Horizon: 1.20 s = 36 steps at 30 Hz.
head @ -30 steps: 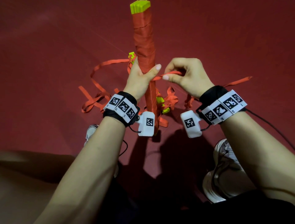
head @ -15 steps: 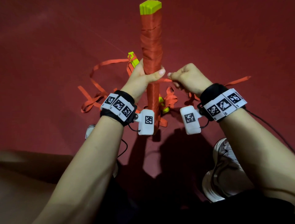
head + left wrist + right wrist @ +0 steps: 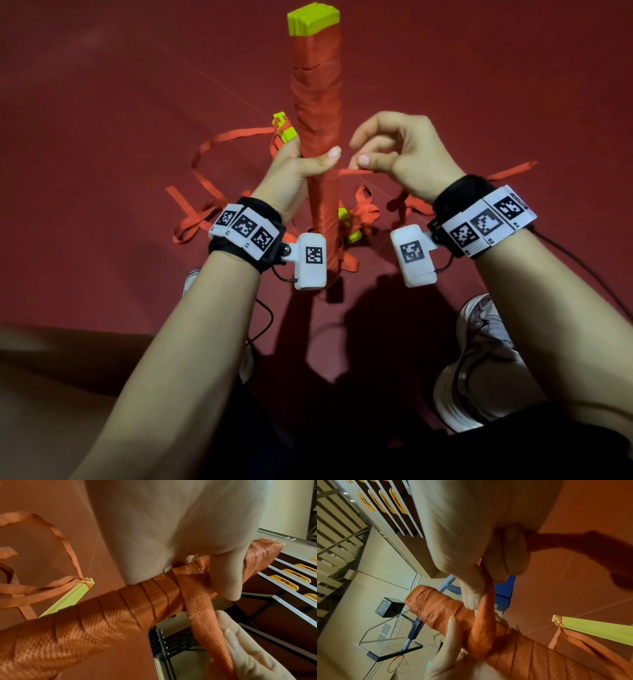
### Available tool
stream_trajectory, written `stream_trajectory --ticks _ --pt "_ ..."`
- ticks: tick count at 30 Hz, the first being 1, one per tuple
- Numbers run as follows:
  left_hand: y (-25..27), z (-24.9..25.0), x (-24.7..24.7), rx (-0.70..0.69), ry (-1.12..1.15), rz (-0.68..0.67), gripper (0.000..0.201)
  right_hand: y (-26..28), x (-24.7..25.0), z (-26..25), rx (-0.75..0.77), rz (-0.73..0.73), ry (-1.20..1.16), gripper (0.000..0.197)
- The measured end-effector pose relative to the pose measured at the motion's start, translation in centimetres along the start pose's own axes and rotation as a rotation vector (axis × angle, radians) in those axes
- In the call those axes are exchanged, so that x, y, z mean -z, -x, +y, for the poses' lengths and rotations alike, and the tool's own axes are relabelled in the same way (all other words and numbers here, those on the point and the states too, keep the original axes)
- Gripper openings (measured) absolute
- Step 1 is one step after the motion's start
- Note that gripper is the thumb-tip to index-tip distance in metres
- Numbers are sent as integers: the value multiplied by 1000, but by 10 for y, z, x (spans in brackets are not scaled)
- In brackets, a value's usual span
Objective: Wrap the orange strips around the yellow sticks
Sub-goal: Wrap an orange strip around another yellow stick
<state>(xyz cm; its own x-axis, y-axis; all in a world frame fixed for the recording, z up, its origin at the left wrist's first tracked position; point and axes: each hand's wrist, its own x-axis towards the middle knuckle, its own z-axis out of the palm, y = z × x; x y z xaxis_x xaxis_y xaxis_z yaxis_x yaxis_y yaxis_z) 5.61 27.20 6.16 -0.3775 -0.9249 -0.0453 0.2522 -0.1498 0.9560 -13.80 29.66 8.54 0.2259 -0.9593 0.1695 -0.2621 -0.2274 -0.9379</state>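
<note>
left hand [image 3: 301, 164]: wraps its grip round the yellow stick [image 3: 317, 137], holding it upright over the red floor [image 3: 102, 102]; thumb lies across the wrap, probably so the turns don't slip

right hand [image 3: 397, 154]: pinches the orange strip [image 3: 352, 170] just right of the stick; strip runs taut from the wrap to the pinch, I'd guess to keep tension

stick: nearly all covered, only the yellow top end shows bare

floor pile: loose orange strips [image 3: 212, 147] and another yellow stick [image 3: 284, 128] lie behind the hands, waiting their turn

next: looks like another turn round the stick
</note>
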Motion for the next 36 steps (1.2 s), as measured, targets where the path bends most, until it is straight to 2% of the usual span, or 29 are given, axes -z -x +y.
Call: stream_trajectory --ticks 6,11,15,18,22,26,30,31,34,36 --pt "3 4 -1 -4 36 36 27 0 -2 -2 -62 -95 -13 3" --pt "3 3 -4 -9 78 72 29 1 0 -4 -75 -179 53 21" --pt "2 0 -8 3 116 88 28 -1 -3 2 -76 -96 136 12" --pt "1 -2 -8 0 114 59 29 -4 -5 10 -75 -4 216 20" --pt "1 -2 -10 -16 146 110 28 -3 -13 14 -106 90 254 26" --pt "2 3 -14 14 171 151 31 -1 -17 15 -81 109 231 32" --pt "5 9 -20 26 254 178 59 0 -21 8 -52 78 346 31" --pt "6 8 -22 11 266 184 55 0 -22 7 -38 83 371 31" --pt "4 6 -28 -22 286 222 13 1 -23 6 -17 116 425 31" --pt "-1 -2 -34 -48 238 316 5 0 -25 8 -16 162 436 33"
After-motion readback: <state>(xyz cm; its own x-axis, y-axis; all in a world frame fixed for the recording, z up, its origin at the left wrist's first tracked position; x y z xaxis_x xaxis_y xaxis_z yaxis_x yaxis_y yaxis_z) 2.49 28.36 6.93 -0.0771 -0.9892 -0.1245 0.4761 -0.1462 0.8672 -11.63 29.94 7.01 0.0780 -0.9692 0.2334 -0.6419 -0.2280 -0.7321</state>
